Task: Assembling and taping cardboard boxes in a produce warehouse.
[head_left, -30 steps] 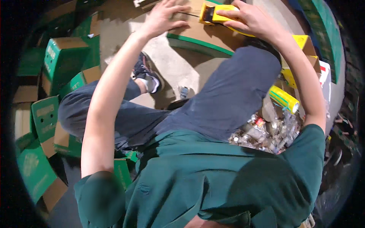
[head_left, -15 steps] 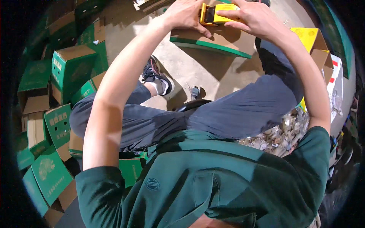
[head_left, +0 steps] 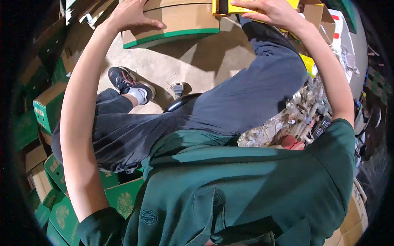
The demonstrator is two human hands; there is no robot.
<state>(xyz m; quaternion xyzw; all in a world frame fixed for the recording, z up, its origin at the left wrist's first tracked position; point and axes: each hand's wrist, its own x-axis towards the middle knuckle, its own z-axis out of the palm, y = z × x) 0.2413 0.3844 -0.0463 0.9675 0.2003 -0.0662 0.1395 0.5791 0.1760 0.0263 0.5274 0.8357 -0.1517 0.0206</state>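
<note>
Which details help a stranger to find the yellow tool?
At the top, find the brown box with green trim. At its right end, the right hand holds the yellow tool. Its dark band distinguishes it from the yellow piece beside the knee.

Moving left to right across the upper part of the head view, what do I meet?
Left hand, uncovered stretch of the green-edged cardboard box, left end of the yellow handheld tool, right hand, brown carton, white item with red patches.

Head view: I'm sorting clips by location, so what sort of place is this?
Probably a packing or storage area: green cardboard boxes piled at left, a yellow tape dispenser in the right hand, and a heap of mixed litter at right.
</note>
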